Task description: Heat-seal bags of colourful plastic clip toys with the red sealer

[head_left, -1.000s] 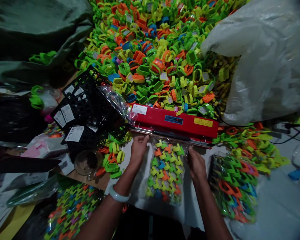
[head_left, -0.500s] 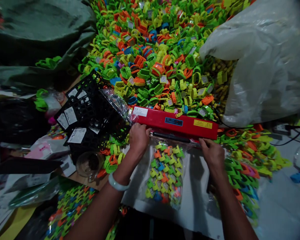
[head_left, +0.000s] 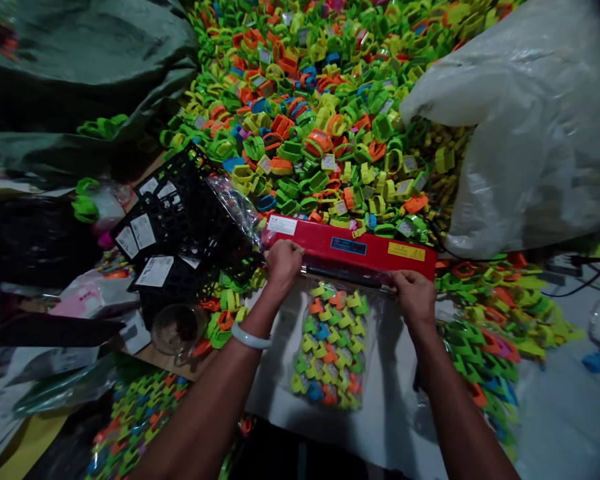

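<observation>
The red sealer (head_left: 350,250) is pressed by the left hand (head_left: 283,261) at 9 o'clock and the right hand (head_left: 414,297) at 3 o'clock, fingers curled on its bar, over the filled bag (head_left: 330,343).

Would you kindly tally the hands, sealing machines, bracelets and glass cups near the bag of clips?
Hands: 2, left hand and right hand
Red sealing machine: 1
White bracelet: 1
Glass cup: 1
Total: 5

Bare forearms, no sleeves; pale smooth bangle (head_left: 251,338) on left wrist

clear bag (head_left: 330,347) flat, mouth in red sealer (head_left: 350,248)
</observation>
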`<state>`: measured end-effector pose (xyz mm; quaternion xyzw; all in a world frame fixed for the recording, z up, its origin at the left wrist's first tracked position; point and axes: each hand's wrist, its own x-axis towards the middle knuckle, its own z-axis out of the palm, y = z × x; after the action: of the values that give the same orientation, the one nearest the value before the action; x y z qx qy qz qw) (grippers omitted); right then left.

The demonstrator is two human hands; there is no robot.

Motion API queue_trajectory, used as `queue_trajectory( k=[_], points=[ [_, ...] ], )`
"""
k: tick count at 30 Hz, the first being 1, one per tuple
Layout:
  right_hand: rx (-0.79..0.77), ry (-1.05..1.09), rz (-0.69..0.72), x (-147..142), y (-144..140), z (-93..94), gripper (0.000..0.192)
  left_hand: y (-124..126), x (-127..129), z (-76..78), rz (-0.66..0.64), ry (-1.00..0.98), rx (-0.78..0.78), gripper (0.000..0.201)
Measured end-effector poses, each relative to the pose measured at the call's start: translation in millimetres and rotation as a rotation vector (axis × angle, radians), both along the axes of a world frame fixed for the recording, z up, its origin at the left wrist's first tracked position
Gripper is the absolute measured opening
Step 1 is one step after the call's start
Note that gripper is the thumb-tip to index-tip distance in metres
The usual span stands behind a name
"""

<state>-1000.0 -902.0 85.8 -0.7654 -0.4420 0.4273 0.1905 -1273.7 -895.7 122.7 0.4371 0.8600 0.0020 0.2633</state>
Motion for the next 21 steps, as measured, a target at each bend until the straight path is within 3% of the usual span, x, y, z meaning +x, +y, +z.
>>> queue_trajectory(
  k=[2, 5, 7, 9, 14, 18, 21],
  points=[
    [0.119, -0.015, 0.007, -4.8, -3.2, 8.6, 0.042, 1.8, -1.9, -0.7, 0.033, -0.016, 0.035, 0.020],
    [0.330, -0.057, 0.293, -18.9, -1.0, 23.6, 0.031, 5.3, -0.3, -1.4, 0.063, -0.020, 0.076, 0.019],
    [0.310, -0.072, 0.564, -30.2, 3.4, 28.6, 0.017, 6.9, 1.5, -2.1, 0.074, -0.020, 0.085, 0.019],
    [0.184, -0.120, 0.717, -40.9, 7.8, 28.2, 0.008, 6.6, 2.2, -2.8, 0.066, -0.023, 0.084, 0.020],
    [0.012, -0.314, 0.740, -58.9, 11.0, 20.1, 0.008, -2.1, -2.5, 2.1, -0.061, -0.025, 0.055, 0.024],
    [0.022, -0.366, 0.783, -62.4, 9.9, 19.8, 0.007, 0.1, -10.3, 11.8, -0.276, -0.055, -0.005, 0.030],
    [0.047, -0.383, 0.802, -61.7, 8.5, 19.5, 0.004, 12.3, -12.5, 10.9, -0.439, -0.087, -0.045, 0.032]
  ],
)
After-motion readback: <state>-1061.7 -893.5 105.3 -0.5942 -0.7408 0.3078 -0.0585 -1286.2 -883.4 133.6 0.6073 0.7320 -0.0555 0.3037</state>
